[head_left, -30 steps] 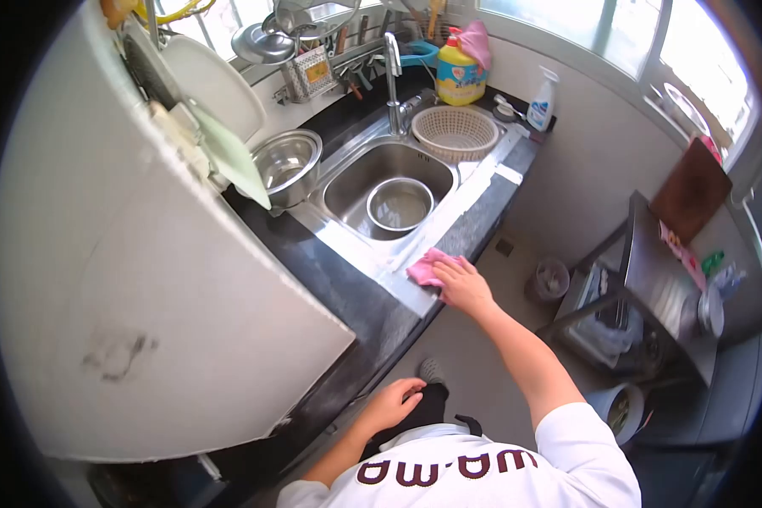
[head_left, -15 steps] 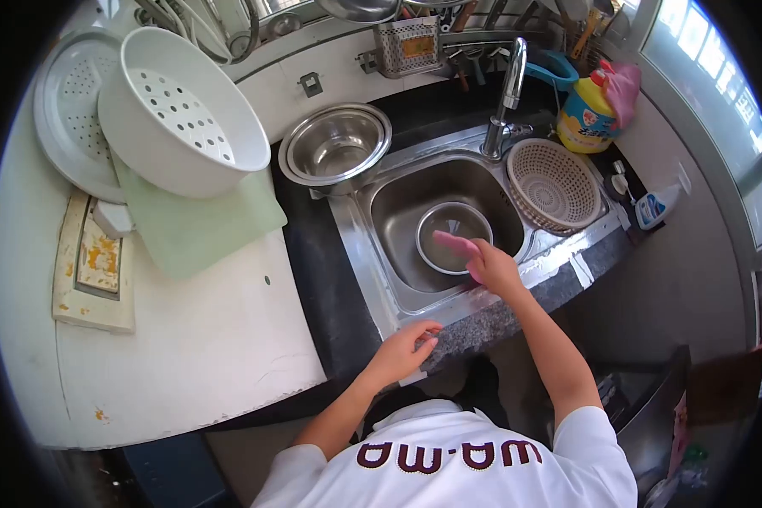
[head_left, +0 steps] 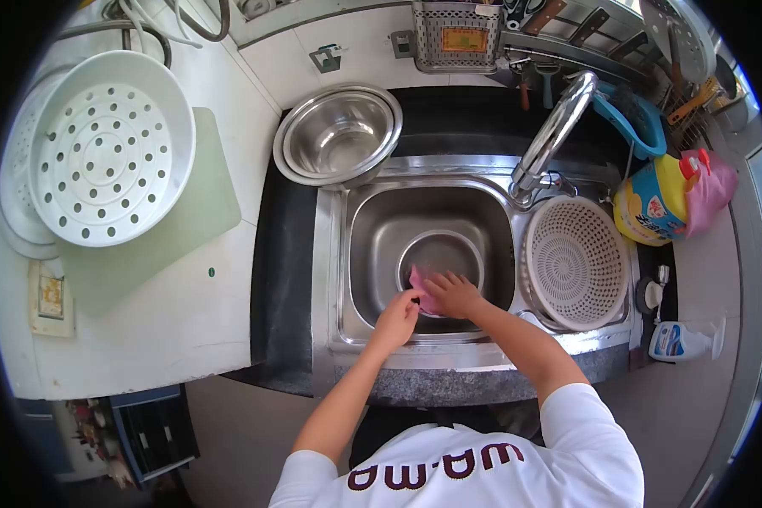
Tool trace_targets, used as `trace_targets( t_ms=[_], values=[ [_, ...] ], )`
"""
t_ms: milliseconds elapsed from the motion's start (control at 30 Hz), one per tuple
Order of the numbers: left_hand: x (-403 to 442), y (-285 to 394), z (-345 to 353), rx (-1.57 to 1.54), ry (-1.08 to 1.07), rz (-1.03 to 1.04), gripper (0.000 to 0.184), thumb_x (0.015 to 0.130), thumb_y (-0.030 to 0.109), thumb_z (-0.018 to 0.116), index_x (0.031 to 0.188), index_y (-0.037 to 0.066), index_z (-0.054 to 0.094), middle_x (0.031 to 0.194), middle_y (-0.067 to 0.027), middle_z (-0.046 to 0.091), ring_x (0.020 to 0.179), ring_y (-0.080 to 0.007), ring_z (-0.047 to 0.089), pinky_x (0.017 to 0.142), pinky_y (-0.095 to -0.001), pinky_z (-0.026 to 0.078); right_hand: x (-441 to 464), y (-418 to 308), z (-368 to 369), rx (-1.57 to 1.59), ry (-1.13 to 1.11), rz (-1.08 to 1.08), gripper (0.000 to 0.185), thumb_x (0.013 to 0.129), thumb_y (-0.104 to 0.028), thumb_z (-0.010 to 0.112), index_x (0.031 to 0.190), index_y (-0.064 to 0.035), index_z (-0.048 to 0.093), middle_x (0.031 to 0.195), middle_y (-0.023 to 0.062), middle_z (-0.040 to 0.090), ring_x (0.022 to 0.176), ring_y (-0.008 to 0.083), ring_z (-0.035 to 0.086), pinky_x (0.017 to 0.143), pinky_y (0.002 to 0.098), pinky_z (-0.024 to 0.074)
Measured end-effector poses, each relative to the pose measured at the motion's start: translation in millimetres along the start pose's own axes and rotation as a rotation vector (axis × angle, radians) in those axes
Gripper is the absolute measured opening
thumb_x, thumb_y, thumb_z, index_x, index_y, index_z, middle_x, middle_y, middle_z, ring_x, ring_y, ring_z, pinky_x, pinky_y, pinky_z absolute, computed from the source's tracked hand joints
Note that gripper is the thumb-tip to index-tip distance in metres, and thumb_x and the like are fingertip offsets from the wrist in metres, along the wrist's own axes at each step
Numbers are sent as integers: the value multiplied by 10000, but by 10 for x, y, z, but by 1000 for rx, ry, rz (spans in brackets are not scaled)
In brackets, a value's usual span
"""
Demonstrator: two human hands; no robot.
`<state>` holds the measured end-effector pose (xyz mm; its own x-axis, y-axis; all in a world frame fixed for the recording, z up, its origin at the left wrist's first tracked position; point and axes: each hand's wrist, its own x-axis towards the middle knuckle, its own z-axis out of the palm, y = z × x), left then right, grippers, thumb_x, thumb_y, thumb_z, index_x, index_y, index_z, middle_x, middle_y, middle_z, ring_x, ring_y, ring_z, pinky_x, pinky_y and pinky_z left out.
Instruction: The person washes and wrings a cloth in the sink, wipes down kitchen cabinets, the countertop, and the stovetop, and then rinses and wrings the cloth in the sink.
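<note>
A round metal bowl [head_left: 474, 245] rests in the steel sink [head_left: 372, 237]. My right hand [head_left: 454, 294] lies over its near side with the fingers spread, pressing a pink cloth [head_left: 424, 288] against the bowl. Part of the cloth is hidden beneath that palm. At the bowl's near left rim, my left hand [head_left: 398, 317] has its fingers closed, apparently on the rim, right beside the cloth. Its exact hold is partly hidden.
Nested steel bowls [head_left: 343, 140] stand left behind the sink. A woven-look plastic basket [head_left: 576, 262] sits right, under the faucet [head_left: 559, 127] side. Beyond it are a yellow detergent jug [head_left: 652, 199] and spray bottle [head_left: 681, 341]. A white perforated basin [head_left: 110, 148] occupies the left counter.
My right hand has lowered the pink cloth from above the bowl onto its near side. My left hand has moved from the counter edge to the bowl's rim. The view has shifted.
</note>
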<state>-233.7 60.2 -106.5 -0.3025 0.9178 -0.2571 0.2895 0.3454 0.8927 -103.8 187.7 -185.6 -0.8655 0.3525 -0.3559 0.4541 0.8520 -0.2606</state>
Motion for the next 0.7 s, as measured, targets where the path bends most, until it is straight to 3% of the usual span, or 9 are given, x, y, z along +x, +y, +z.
trace_targets(
  t_ms=[167, 233, 300, 367, 467, 500, 567, 633, 700],
  values=[
    [813, -781, 442, 380, -4, 142, 366, 791, 44, 457, 1156, 34, 481, 1162, -206, 489, 1040, -382, 488, 893, -429, 398, 373, 306, 305, -48, -136, -74, 559, 831, -443, 477, 1325, -235, 318, 1337, 68, 356, 1201, 296, 385, 954, 462, 341],
    [958, -1038, 611, 438, -64, -58, 460, 782, 95, 483, 1227, 22, 395, 1231, -236, 426, 1091, -402, 450, 924, -460, 365, 452, 416, 244, -268, -77, -110, 503, 812, -410, 514, 1271, -236, 402, 1305, 70, 393, 1163, 293, 419, 928, 443, 370],
    [1107, -1140, 668, 346, -51, -84, 575, 758, 144, 536, 1276, 25, 314, 1269, -247, 380, 1091, -422, 445, 942, -457, 355, 581, 491, 314, -148, -25, -21, 487, 796, -396, 537, 1242, -230, 433, 1280, 77, 414, 1140, 303, 432, 911, 449, 386],
    [1203, -1025, 672, 38, 153, -321, 610, 747, 150, 556, 1286, 32, 296, 1292, -235, 360, 1125, -424, 418, 943, -445, 357, 647, 432, 372, -28, 33, 73, 470, 781, -382, 559, 1213, -223, 464, 1255, 83, 435, 1117, 312, 444, 893, 454, 402],
    [1252, -740, 585, -350, 177, -577, 642, 775, 263, 575, 1289, 9, 288, 1274, -207, 398, 1158, -361, 409, 938, -417, 361, 615, 213, 297, 690, 304, 510, 577, 746, -383, 581, 1240, -139, 409, 1206, 171, 440, 1110, 412, 421, 886, 477, 410],
    [1241, -541, 565, -495, 230, -769, 643, 793, 298, 569, 1295, 15, 284, 1259, -188, 424, 1163, -331, 411, 929, -414, 366, 591, 156, 240, 680, 311, 518, 577, 746, -383, 581, 1240, -139, 409, 1206, 171, 440, 1110, 412, 421, 886, 477, 410],
    [1295, -673, 649, -544, 201, -788, 588, 822, 361, 541, 1285, 58, 342, 1254, -141, 447, 1162, -296, 416, 913, -425, 374, 603, -58, 218, 564, 244, 895, 654, 725, -372, 612, 1250, -65, 372, 1241, 250, 383, 1123, 417, 417, 887, 447, 416],
    [1408, -1338, 875, -995, 125, -802, 525, 829, 382, 536, 1235, 70, 421, 1207, -130, 489, 1133, -284, 446, 895, -435, 392, 751, -79, 504, 535, 321, 938, 685, 700, -353, 646, 1231, -12, 381, 1168, 304, 435, 1069, 390, 481, 858, 426, 433],
    [1349, -1079, 669, -1109, 55, -822, 502, 826, 399, 540, 1183, 56, 459, 1160, -138, 519, 1075, -281, 489, 867, -422, 417, 749, 13, 515, 867, 88, 527, 586, 715, -294, 638, 1186, -14, 428, 1052, 281, 527, 969, 376, 545, 815, 426, 448]
  ],
)
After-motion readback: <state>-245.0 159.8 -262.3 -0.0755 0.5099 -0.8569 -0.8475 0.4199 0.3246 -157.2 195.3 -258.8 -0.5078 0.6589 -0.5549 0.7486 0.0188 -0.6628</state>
